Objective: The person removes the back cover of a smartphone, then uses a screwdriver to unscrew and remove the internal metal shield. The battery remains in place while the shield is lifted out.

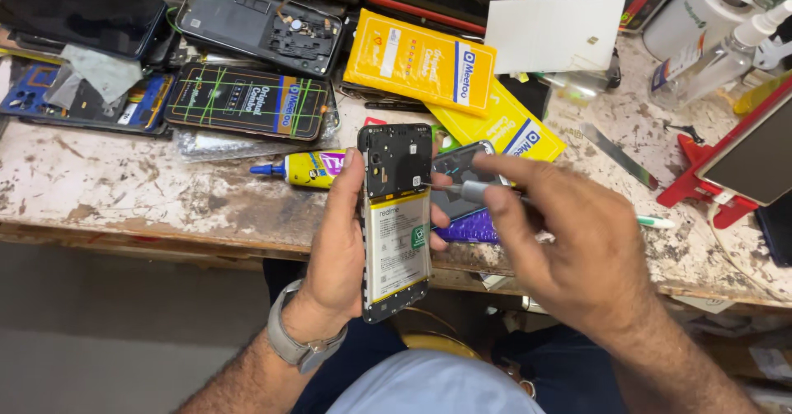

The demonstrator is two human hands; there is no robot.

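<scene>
Held upright above the worn bench (124,183), an opened phone (396,220) sits clamped in the left hand (342,241), back cover already off, battery still in; the right hand (569,241) pinches a screwdriver (470,190) against its upper board.

Opened phone (396,220): black frame and upper board, pale grey-white battery edged with yellow bands, small green square sticker.
Screwdriver (474,191): silver-grey metal shaft and collar.
Glue tube (307,168): yellow body, blue nozzle, purple patch.
Flat packets (421,63): bright yellow with a blue and white strip.
Card (553,33): plain white.
Workbench (124,183): off-white, mottled with brown and grey worn spots.
Phone stand (701,185): red.
Wristwatch (293,344): grey strap.
Back cover (247,101): black, crossed by green lines.
</scene>
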